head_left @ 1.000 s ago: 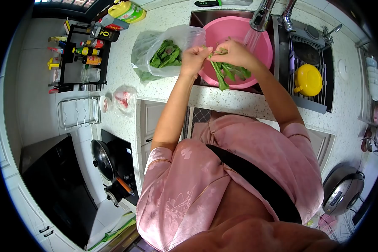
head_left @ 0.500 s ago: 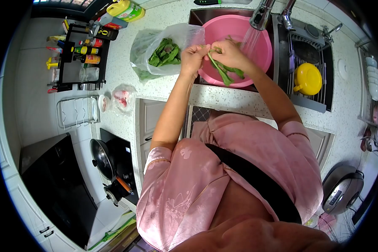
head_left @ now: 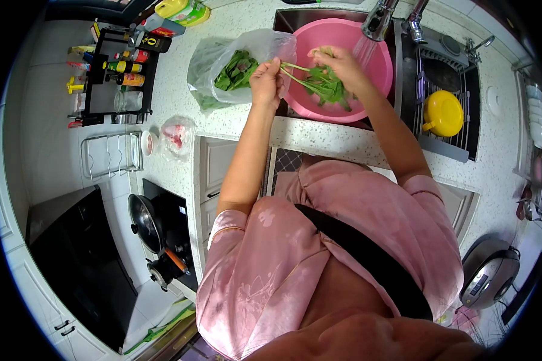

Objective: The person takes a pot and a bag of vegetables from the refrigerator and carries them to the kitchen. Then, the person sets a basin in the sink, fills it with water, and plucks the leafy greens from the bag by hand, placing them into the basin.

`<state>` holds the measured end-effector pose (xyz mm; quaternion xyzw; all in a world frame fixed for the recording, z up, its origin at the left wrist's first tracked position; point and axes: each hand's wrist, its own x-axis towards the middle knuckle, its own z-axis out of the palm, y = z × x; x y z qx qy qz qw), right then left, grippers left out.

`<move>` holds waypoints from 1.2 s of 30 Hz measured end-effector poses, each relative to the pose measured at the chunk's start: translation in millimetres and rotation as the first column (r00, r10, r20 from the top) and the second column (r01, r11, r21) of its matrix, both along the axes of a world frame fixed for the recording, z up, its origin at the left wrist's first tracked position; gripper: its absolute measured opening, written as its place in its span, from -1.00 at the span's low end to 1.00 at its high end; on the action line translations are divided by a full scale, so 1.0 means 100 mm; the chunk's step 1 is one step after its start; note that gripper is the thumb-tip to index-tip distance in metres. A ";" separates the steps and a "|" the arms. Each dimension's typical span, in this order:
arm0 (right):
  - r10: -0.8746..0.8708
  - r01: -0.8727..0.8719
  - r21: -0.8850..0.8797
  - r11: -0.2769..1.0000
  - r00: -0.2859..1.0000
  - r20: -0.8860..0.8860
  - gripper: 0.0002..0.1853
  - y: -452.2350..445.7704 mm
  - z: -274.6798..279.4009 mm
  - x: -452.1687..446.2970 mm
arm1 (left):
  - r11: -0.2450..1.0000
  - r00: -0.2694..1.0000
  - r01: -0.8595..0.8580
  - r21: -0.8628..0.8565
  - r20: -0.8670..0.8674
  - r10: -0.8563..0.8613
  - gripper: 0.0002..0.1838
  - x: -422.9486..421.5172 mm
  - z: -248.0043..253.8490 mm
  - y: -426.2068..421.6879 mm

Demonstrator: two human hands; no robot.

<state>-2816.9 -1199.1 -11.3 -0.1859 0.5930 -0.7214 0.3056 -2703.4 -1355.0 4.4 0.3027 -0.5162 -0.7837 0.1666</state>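
Observation:
My left hand (head_left: pixel 267 83) pinches the stem ends of some leafy greens (head_left: pixel 325 87) at the left rim of a pink basin (head_left: pixel 373 99). The green leaves stretch rightward over the basin and hang below my right hand (head_left: pixel 341 67). That hand is closed, with a pale green bit of the greens at its fingertips; the rest of its grip is partly hidden. Just left of my left hand lies an open clear plastic bag (head_left: pixel 272 43) with more green leaves (head_left: pixel 238 71) inside.
Water runs from a faucet (head_left: pixel 376 24) into the basin, which sits in the sink. To the right, a yellow pot (head_left: pixel 444 114) rests on a drying rack. A bag of raw meat (head_left: pixel 176 137) lies on the counter at left, near a stove with a pan (head_left: pixel 146 222).
My hands have moved apart, the left slightly left and down, the right up and right. The greens now stretch sideways between them instead of hanging down toward the basin's front rim.

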 end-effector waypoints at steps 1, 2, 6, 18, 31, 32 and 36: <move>0.076 -0.074 0.041 0.996 0.996 -0.047 -0.73 0.04 -0.01 -0.06 | 0.998 0.999 0.051 0.025 -0.012 -0.051 -0.85 0.02 0.02 -0.03; 0.076 -0.074 0.042 0.996 0.996 -0.046 -0.73 0.08 0.08 -0.06 | 0.993 0.994 0.104 0.049 -0.027 -0.103 -0.86 0.03 0.03 -0.07; 0.050 -0.037 0.092 0.995 0.988 -0.145 -0.77 0.20 0.15 -0.11 | 0.976 0.976 0.201 0.088 -0.100 -0.192 -0.85 0.08 0.05 -0.18; 0.033 0.158 0.249 0.956 0.782 -0.622 -0.91 0.47 -0.27 -0.02 | 0.954 0.953 0.249 0.165 -0.218 -0.211 -0.77 0.34 0.23 -0.38; 0.334 0.208 0.597 0.774 0.668 -0.665 -0.79 0.35 -0.41 0.10 | 0.824 0.779 0.479 0.301 -0.579 -0.241 -0.76 0.45 0.26 -0.39; 0.333 0.208 0.597 0.775 0.668 -0.665 -0.79 0.33 -0.46 0.09 | 0.803 0.756 0.507 0.313 -0.609 -0.240 -0.76 0.45 0.28 -0.39; 0.279 0.253 0.532 0.808 0.631 -0.724 -0.73 0.23 -0.52 0.11 | 0.794 0.745 0.522 0.312 -0.621 -0.246 -0.77 0.49 0.26 -0.43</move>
